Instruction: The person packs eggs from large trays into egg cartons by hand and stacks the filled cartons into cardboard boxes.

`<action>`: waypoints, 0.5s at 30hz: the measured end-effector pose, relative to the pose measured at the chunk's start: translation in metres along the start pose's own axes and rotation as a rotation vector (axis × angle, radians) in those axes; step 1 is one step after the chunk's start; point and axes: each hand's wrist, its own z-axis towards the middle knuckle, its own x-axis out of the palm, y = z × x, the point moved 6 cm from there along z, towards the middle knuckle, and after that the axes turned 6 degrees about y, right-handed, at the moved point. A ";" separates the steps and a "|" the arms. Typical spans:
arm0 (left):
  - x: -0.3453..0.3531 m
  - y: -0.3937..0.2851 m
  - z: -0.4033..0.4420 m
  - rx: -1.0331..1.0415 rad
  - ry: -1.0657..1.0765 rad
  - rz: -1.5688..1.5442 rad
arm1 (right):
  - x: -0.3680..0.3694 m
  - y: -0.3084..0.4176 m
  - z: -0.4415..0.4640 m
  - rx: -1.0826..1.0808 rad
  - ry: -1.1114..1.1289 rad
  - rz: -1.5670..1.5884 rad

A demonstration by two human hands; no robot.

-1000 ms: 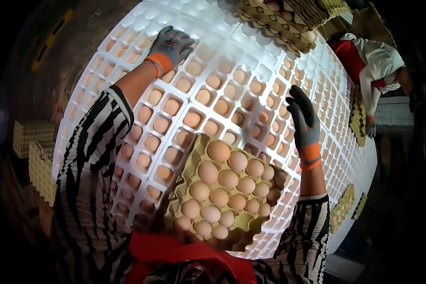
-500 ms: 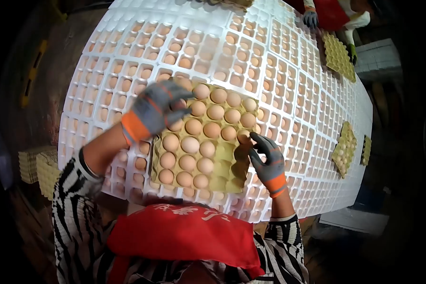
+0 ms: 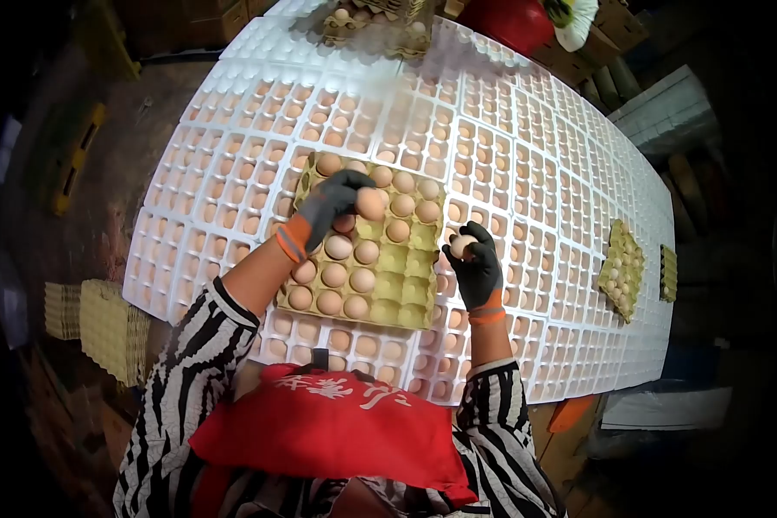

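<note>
A yellowish pulp tray (image 3: 393, 312) lies over the white moulded trays (image 3: 483, 186), with brown eggs in many of its cups and bare cups at its lower right. Above the tray's middle, my gloved left hand (image 3: 337, 205) is closed on a brown egg (image 3: 370, 204). My gloved right hand (image 3: 476, 268) is just right of the tray, its fingers curled round a paler egg (image 3: 461, 246). Eggs sit in most pockets of the white trays around both hands.
Stacked pulp trays holding eggs (image 3: 380, 30) stand at the far edge. Another egg tray (image 3: 622, 272) lies at the right, a small one (image 3: 668, 273) beyond it. Pulp trays (image 3: 112, 332) are stacked at lower left. Part of a person in red (image 3: 509, 22) shows at the top.
Both hands have come in from the far trays to the pulp tray, and each now holds an egg. More cups at the tray's right are bare. The view has shifted.
</note>
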 end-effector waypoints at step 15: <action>0.054 -0.017 0.028 0.117 -0.108 1.229 | -0.016 -0.002 0.068 0.023 0.015 -0.364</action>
